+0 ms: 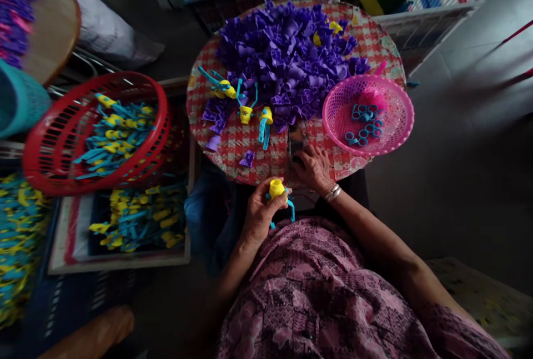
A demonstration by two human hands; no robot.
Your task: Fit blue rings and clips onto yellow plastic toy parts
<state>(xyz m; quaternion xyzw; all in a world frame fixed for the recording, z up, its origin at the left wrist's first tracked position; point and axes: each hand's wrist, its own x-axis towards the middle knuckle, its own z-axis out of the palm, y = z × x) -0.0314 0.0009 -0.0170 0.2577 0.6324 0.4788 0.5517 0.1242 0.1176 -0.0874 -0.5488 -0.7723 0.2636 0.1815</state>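
Observation:
My left hand [257,212] is closed around a yellow plastic toy piece [276,188] with blue strap-like limbs, held upright just off the table's near edge. My right hand [315,169] rests on that edge with fingers curled in at a small dark item, which I cannot make out. Beyond the hands, similar yellow-and-blue toy pieces [245,115] lie on the round table [233,162], covered in red checked cloth. A heap of purple plastic parts [287,59] fills its far side. Right of it sits a pink colander [406,120] holding small blue rings [368,126] and a bright pink clump.
To the left, a red basket [33,153] of yellow-and-blue pieces sits above a crate [125,264] holding more. A blue-green bucket [20,98] stands at far left. Behind the table are a dark crate and a white crate [437,20] with a yellow-green bag.

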